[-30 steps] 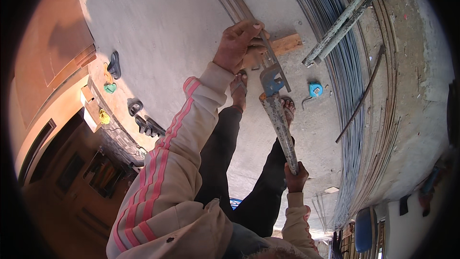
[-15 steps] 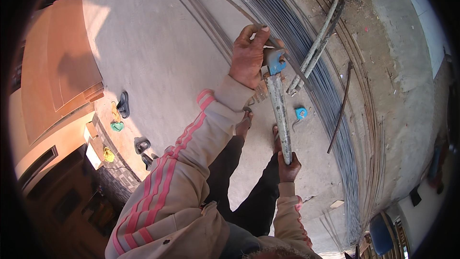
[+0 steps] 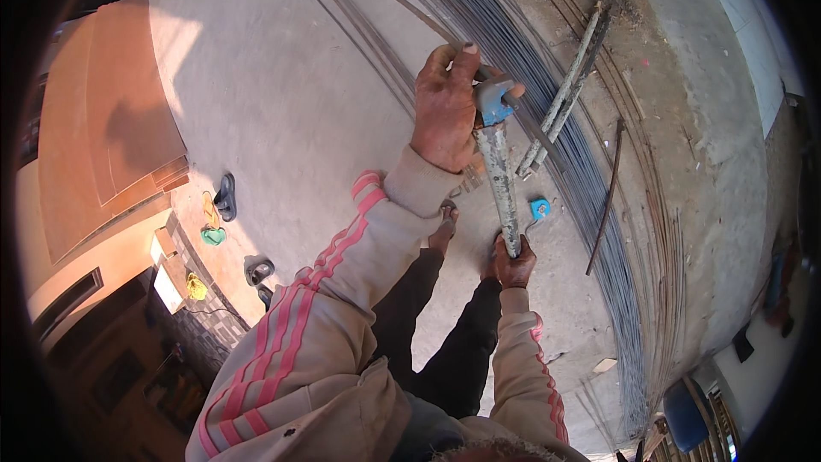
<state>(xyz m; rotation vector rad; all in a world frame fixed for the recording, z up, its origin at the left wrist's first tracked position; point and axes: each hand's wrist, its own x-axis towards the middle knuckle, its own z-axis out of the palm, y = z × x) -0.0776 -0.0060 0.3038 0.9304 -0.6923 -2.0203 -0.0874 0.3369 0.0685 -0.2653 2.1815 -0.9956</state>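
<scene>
Left hand (image 3: 443, 115) is curled closed at the grey bar (image 3: 537, 132), thumb on top, fingertips showing past the blue tool head (image 3: 493, 103). Right hand (image 3: 514, 263) is wrapped tight around the lower end of the worn pipe handle (image 3: 499, 178). Change over the last second: the head, then below the left hand and apart from it, is now right beside its fingers, and the right hand sits higher in view, with the pipe looking shorter. Bar crosses at the head, its end slanting out to the right over the bundle of rods (image 3: 599, 248). Judgement: tool and bar are brought together and held as one; whether the bar is fully seated, cannot tell, fingers cover part. Tape measure (image 3: 539, 209) lies on the floor, untouched.
</scene>
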